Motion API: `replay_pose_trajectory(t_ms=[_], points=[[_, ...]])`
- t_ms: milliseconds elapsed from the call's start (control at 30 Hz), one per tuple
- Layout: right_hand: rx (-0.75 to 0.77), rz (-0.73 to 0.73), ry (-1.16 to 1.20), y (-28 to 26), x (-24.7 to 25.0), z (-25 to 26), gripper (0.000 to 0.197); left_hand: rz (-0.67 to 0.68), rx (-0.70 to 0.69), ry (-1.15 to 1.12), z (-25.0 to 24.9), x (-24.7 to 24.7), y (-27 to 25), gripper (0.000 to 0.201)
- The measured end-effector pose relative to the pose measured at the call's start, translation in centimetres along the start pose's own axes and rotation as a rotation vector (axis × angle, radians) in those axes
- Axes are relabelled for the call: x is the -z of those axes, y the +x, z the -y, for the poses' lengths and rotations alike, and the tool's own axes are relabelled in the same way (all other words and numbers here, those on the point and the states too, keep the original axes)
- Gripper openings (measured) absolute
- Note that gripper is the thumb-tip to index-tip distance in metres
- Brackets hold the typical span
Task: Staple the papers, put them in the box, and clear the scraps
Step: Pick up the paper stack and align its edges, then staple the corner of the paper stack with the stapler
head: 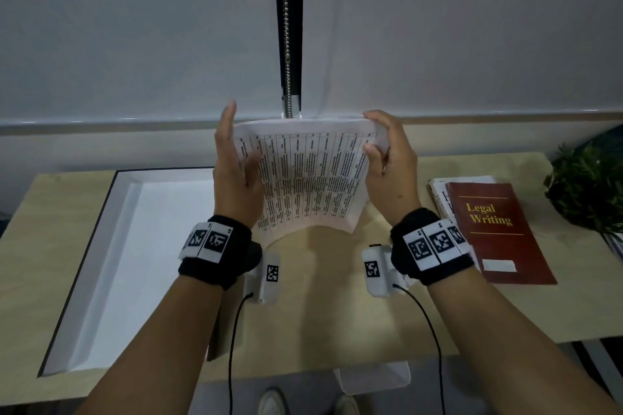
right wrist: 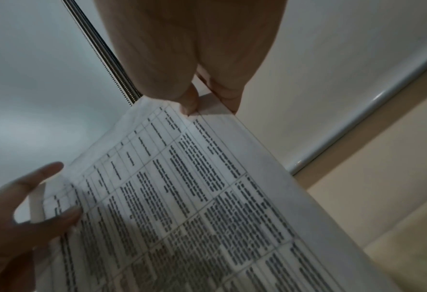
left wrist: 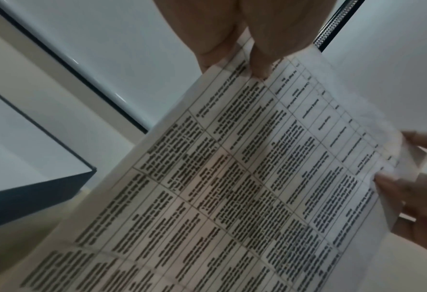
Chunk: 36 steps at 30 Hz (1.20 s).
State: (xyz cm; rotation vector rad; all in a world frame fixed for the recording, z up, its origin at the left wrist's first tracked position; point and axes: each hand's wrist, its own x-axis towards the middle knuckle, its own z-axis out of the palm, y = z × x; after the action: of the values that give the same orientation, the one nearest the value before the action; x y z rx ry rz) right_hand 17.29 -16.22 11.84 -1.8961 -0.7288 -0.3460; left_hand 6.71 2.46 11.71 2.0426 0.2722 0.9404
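Both hands hold the papers point(head: 303, 175) upright above the table point(head: 320, 323), lower edge bowed and hanging near or just touching the wood; which, the head view does not settle. Left hand point(head: 236, 175): thumb pressed on the printed face, fingers straight behind the sheets along their left edge. Right hand point(head: 391, 172): thumb and curled fingers pinching the opposite edge near the top corner. In the right wrist view the sheet edges look fanned at that corner, so the stack seems not yet squared.

Progress, as judged: early. No staple visible in the sheets; no stapler in any view. The open box point(head: 111, 266) sits on the table just outside the left hand's grip, white interior showing, no papers in it. No scraps identifiable from these views.

Outstanding: align the edges, staple, place stack in box, clear scraps.

Outside the right hand's grip lies a red book point(head: 499, 232) titled "Legal Writing"; a plant point(head: 586, 192) further out.
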Motion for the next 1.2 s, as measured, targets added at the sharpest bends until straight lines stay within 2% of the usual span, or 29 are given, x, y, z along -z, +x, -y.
replay_pose_trajectory(t_ms=[100,200,267,300,367,433,500,667,733,800,866,933,1033,1100,1200], points=[[-0.142,0.078,0.128,1.7,1.1,-0.3,0.046,-0.006,-0.047,-0.014,-1.1,0.2,1.4,0.064],[-0.262,0.043,0.227,3.4,2.6,-3.6,0.047,-0.043,0.090,-0.055,-0.5,1.0,2.9,0.075],[-0.405,0.104,0.068,3.7,2.9,-7.7,0.045,-0.032,0.222,-0.082,0.7,1.7,3.7,0.084],[-0.491,0.193,-0.080,3.5,2.8,-9.8,0.045,-0.022,0.268,-0.092,1.1,2.0,3.8,0.086],[-0.608,0.471,-0.359,2.2,2.2,-13.6,0.046,-0.004,0.329,-0.087,1.2,2.3,3.8,0.083],[-0.559,0.786,-0.646,0.5,1.2,-15.9,0.052,0.029,0.356,-0.073,1.4,2.2,3.6,0.075],[-0.451,0.953,-0.867,-0.7,0.1,-17.2,0.058,0.043,0.368,-0.071,1.6,2.2,3.4,0.070],[-0.364,0.975,-0.964,-1.6,-0.9,-19.0,0.053,0.022,0.415,-0.017,0.9,1.8,3.5,0.055],[-0.411,0.931,-0.876,-1.5,-0.6,-19.3,0.052,0.021,0.424,0.010,0.5,1.7,3.5,0.048],[-0.492,0.781,-0.706,-1.2,0.4,-18.5,0.040,0.033,0.432,0.029,0.1,1.8,3.6,0.038],[-0.576,0.474,-0.489,-0.8,2.0,-17.4,0.035,0.040,0.451,0.027,-0.3,1.9,3.7,0.030],[-0.615,0.150,-0.213,0.2,3.9,-14.7,0.022,0.052,0.449,0.030,-0.7,1.8,3.7,0.025],[-0.587,-0.219,0.306,3.4,6.6,-8.9,0.018,0.087,0.432,0.013,-1.2,1.3,3.3,0.020],[-0.467,-0.329,0.613,5.9,7.8,-3.8,0.023,0.115,0.412,0.006,-1.7,0.9,3.0,0.016],[-0.350,-0.328,0.864,8.4,7.4,2.7,0.019,0.153,0.372,0.019,-2.5,0.0,2.2,0.016]])
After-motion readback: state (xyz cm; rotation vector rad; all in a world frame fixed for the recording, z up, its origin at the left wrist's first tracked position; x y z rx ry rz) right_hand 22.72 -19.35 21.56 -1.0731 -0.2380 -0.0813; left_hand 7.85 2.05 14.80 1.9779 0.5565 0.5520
